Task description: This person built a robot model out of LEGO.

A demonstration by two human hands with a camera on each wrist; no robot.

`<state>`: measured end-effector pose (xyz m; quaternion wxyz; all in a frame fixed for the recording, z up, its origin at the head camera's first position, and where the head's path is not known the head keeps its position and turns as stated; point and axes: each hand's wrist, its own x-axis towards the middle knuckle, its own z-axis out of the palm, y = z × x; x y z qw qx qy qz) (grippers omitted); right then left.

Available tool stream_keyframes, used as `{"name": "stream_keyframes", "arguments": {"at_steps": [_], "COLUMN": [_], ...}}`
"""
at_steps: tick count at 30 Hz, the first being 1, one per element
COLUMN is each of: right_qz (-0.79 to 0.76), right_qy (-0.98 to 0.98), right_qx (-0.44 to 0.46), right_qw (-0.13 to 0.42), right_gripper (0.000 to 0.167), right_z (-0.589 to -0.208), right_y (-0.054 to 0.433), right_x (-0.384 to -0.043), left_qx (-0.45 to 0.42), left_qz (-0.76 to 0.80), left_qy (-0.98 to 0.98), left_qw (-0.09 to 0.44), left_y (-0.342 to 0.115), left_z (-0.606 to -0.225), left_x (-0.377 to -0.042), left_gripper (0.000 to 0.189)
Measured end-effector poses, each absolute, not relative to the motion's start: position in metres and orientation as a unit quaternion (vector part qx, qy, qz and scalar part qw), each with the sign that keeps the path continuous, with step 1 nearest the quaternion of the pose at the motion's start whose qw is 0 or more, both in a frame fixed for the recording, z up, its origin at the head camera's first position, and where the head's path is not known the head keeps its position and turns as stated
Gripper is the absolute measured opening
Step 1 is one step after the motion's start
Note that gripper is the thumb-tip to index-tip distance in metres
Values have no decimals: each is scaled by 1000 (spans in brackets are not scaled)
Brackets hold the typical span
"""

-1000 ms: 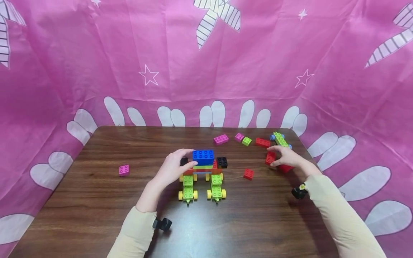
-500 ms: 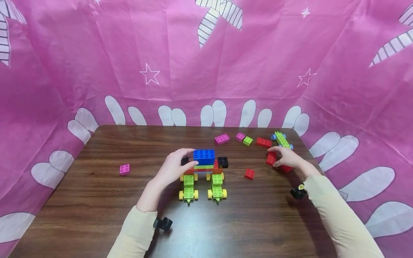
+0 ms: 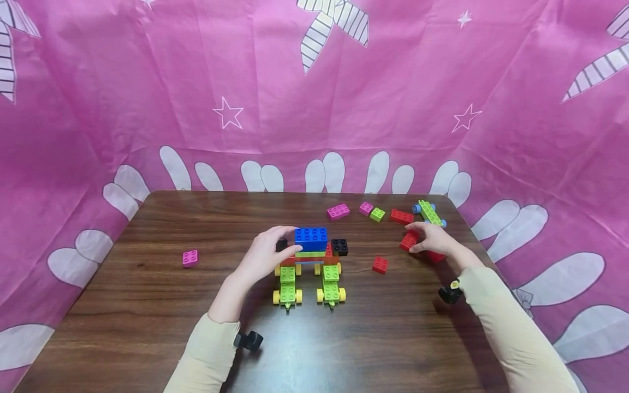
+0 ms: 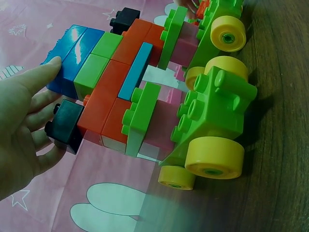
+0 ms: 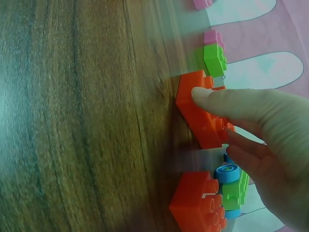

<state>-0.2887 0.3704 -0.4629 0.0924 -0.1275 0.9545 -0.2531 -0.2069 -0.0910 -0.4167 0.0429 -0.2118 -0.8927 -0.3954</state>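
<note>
the left hand [image 3: 265, 252] gripped the blue top [image 3: 310, 239] of a wheeled brick model [image 3: 309, 260] near mid-table; at its two o'clock the right hand [image 3: 436, 241] pinched a red brick [image 3: 407, 240]. a dark wood-grain tabletop [image 3: 147, 295] lay below, pink star-printed cloth [image 3: 393, 82] hanging from nine through three o'clock.

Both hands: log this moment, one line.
left hand: holds blue rectangular plastic brick atop multicoloured wheeled plastic build | right hand: pinches red rectangular plastic brick
</note>
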Motion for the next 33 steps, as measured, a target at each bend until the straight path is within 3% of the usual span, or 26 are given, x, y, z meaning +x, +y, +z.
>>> {"name": "stream_keyframes", "arguments": {"at_steps": [22, 33], "right_qz": [-233, -218], "right_qy": [959, 957], "right_qx": [-143, -153], "right_qw": [72, 114], "right_gripper": [70, 46], "right_z": [-465, -461], "right_y": [360, 360], "right_x": [-290, -294], "left_qx": [-209, -208], "left_qz": [-399, -399], "left_qy": [-892, -893], "left_qw": [32, 33], "left_y": [-91, -91], "left_z": [-417, -414], "left_x": [-208, -209], "left_gripper": [50, 50]}}
